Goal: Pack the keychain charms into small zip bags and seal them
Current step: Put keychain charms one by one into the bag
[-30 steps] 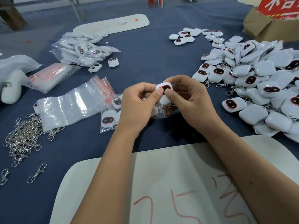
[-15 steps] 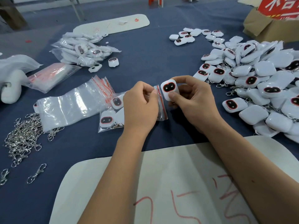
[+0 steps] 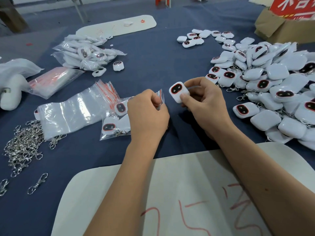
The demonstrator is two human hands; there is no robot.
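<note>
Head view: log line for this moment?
right hand holds charm | left hand pinches zip bag | charm not bagged

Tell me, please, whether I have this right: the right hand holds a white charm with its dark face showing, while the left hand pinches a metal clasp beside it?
Not quite. In the head view the left hand pinches a small clear zip bag, not a metal clasp; the clasps lie in a heap far to the left. The rest holds: the right hand holds a white charm with its dark face showing.

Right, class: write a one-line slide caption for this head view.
Right hand holds a white charm; left hand pinches a small zip bag.
</note>
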